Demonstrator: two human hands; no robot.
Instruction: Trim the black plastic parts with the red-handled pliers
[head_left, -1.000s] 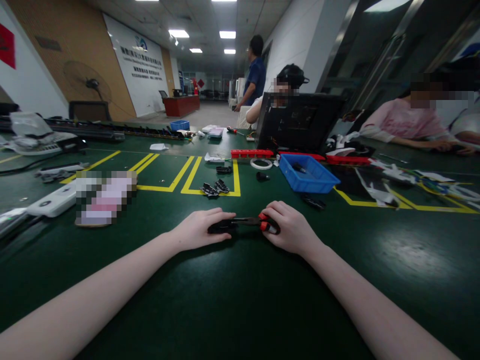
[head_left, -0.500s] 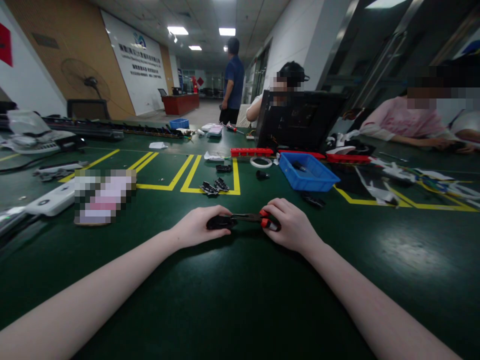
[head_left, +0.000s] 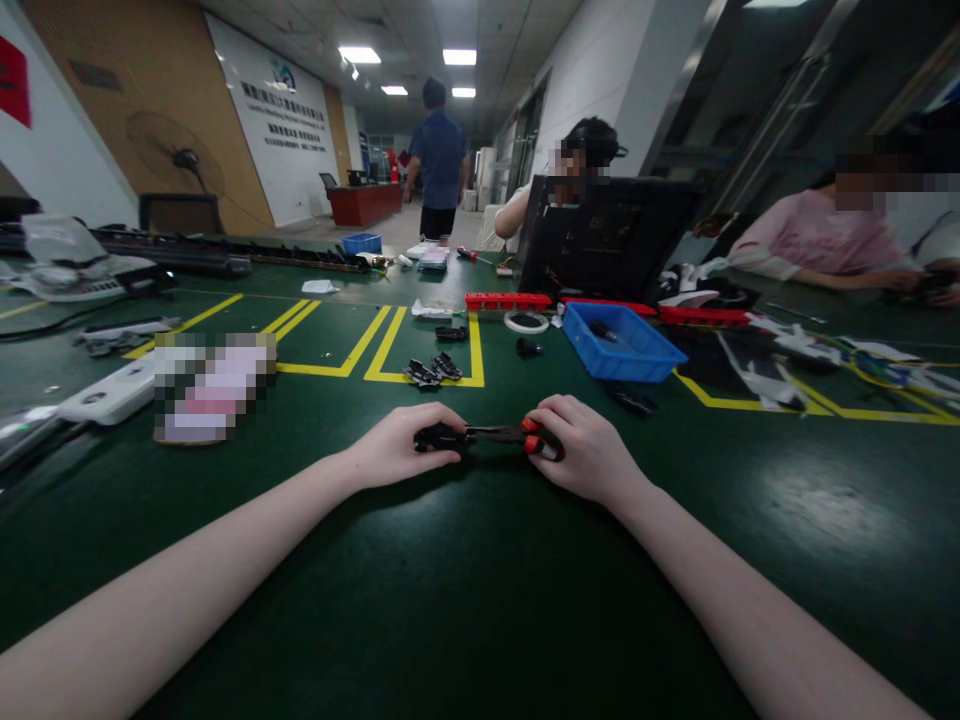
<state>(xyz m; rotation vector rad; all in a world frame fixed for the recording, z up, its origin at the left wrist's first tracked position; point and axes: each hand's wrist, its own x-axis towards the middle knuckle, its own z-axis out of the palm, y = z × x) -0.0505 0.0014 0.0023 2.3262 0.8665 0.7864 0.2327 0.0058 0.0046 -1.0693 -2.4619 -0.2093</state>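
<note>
My left hand [head_left: 401, 442] is closed around a small black plastic part [head_left: 441, 438], thumb below and fingers above. In my right hand [head_left: 581, 445] are red-handled pliers [head_left: 541, 446], gripped by the handles. Their long, narrow jaws [head_left: 496, 434] point left and reach the edge of the black part; whether they pinch it I cannot tell. Both hands are just above the green tabletop [head_left: 480, 570]. Beyond them, inside a yellow tape outline, lie several similar black parts [head_left: 433, 370].
A blue tray [head_left: 626, 345] holding a dark piece stands ahead to the right, beside a tape roll [head_left: 526, 322] and red strips [head_left: 507, 301]. A white power strip [head_left: 112, 395] lies left. Behind a black panel [head_left: 604, 235] sits a person [head_left: 517, 210]; another [head_left: 821, 240] sits right.
The person in blue in the background has turned and moved left, away from the table. My hands hold nearly the same pose, and the black part looks slightly turned.
</note>
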